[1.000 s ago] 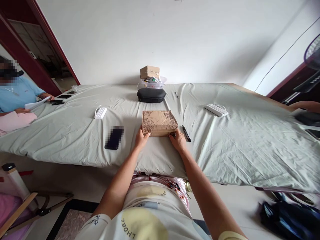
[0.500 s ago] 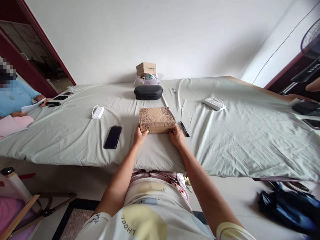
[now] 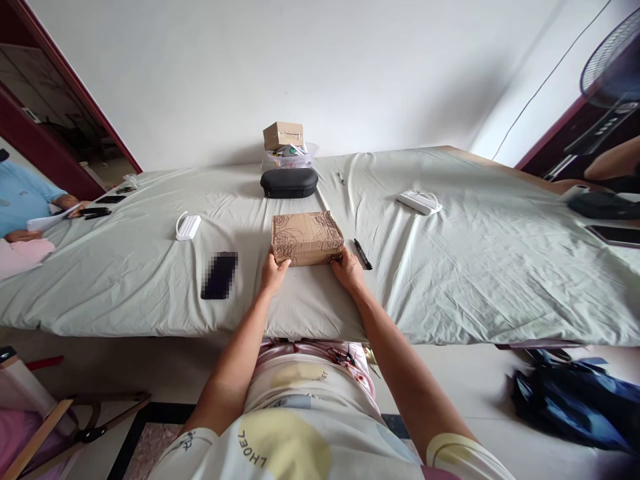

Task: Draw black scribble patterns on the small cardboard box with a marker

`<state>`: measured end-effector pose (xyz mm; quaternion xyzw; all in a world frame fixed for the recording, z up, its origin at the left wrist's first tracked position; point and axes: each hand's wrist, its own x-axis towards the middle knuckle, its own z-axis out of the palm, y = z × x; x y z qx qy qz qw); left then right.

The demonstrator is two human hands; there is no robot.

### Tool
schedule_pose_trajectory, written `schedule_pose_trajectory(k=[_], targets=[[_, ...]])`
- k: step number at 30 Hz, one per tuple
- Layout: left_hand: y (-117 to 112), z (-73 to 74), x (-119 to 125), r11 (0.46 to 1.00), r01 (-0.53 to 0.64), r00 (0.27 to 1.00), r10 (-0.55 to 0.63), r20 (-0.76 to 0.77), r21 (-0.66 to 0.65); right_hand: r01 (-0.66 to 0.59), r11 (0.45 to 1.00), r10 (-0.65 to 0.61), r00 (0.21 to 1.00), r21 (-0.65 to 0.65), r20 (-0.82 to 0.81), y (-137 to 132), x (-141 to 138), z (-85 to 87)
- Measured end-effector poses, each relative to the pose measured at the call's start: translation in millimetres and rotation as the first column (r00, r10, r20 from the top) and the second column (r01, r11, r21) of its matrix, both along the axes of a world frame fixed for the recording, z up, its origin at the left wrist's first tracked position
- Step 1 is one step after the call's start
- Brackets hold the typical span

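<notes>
A brown cardboard box [image 3: 308, 240] with dark swirl drawings rests on the cloth-covered table in front of me. My left hand [image 3: 274, 272] grips its near left corner, thumb on the front face. At the near right corner, my right hand [image 3: 349, 269] holds the box the same way; some of its fingers are hidden. Just right of that hand lies a black pen [image 3: 363, 254]. A phone [image 3: 219, 275], blurred out, lies to the left of my left hand. Behind the box stands a black zip case [image 3: 289, 183].
White power banks with looped cables lie left [image 3: 189, 227] and right [image 3: 419, 202]. A clear plastic basket [image 3: 295, 160] carries a small carton [image 3: 283, 135] near the wall. At far left, a person in a blue top [image 3: 25, 190] holds papers. A fan [image 3: 607, 63] stands at right.
The whole view has shifted slightly, so everything appears a little further left. Both hands keep their hold on the box, which shows no clear movement on the table.
</notes>
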<state>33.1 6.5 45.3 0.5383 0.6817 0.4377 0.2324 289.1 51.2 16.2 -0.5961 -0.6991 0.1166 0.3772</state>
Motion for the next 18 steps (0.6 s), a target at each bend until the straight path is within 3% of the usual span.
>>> schedule_pose_trajectory(k=[10, 18], targets=[[-2.0, 4.2, 5.5, 0.999, -0.032, 0.999, 0.033, 0.039, -0.022, -0.002, 1.000, 0.002, 1.000, 0.010, -0.024, 5.3, 3.0, -7.9], [-3.6, 10.2, 7.4, 1.000, -0.004, 0.993, 0.001, 0.116, 0.030, 0.024, 0.995, -0.021, 0.999, 0.096, -0.034, 11.2, 4.4, -11.5]])
